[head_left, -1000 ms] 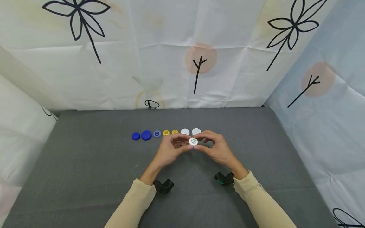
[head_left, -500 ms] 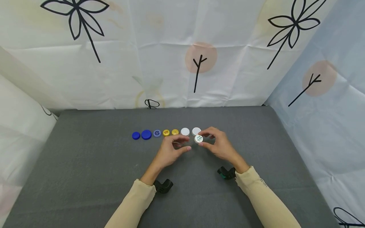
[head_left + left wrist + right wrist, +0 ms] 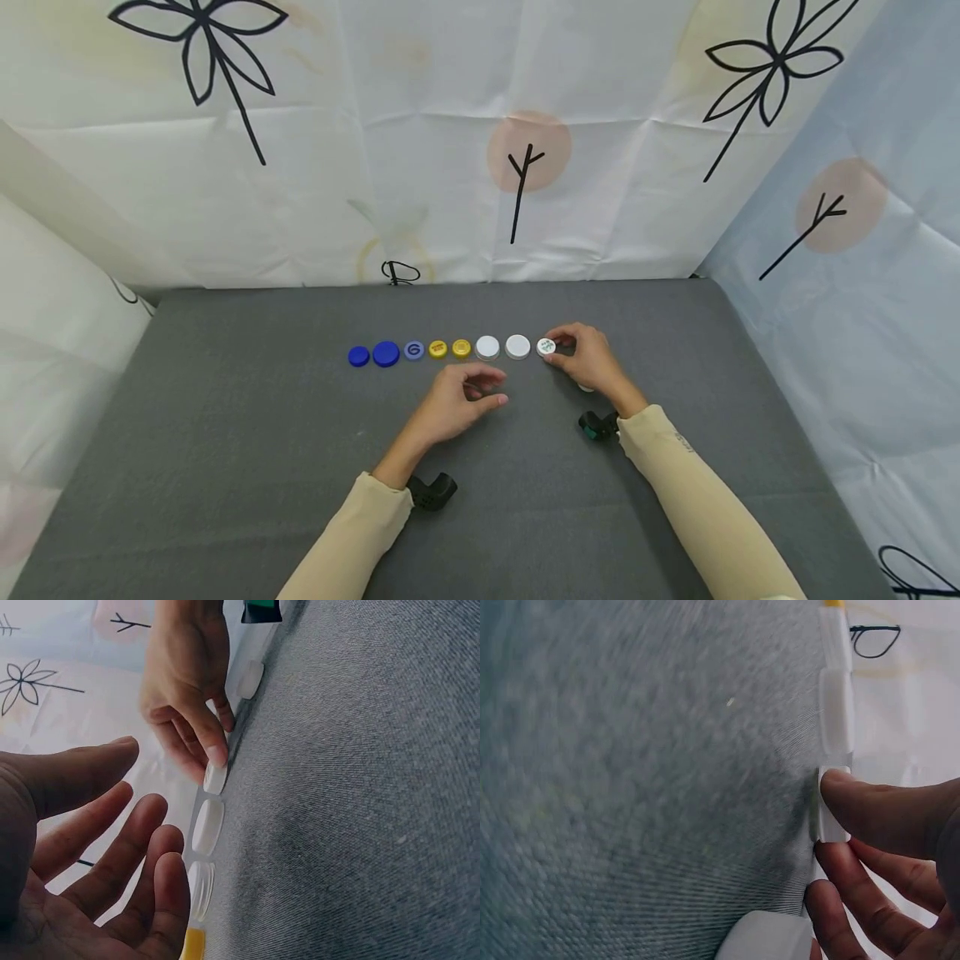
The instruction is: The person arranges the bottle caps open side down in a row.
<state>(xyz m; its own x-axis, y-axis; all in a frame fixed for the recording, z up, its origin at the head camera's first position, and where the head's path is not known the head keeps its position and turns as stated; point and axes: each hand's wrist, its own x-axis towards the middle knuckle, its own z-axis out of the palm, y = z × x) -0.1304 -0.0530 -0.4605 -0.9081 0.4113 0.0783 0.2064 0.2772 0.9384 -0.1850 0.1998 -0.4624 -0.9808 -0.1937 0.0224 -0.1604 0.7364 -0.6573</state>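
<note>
My right hand pinches a white bottle cap with a green print on top, at the right end of a row of caps. In the right wrist view the thumb lies on that cap's side, close over the cloth. Just left of it in the row are two plain white caps. My left hand is held in front of the row with relaxed fingers and nothing in them. Another white cap lies near the right wrist, mostly hidden by the hand in the head view.
Further left in the row come two yellow caps, a light purple cap and two dark blue caps. Grey cloth covers the table. White patterned sheets hang behind and at both sides.
My right hand has carried the printed white cap away from my left hand, right and slightly back to the row's end. The left hand has let go of it and stays nearly in place.
</note>
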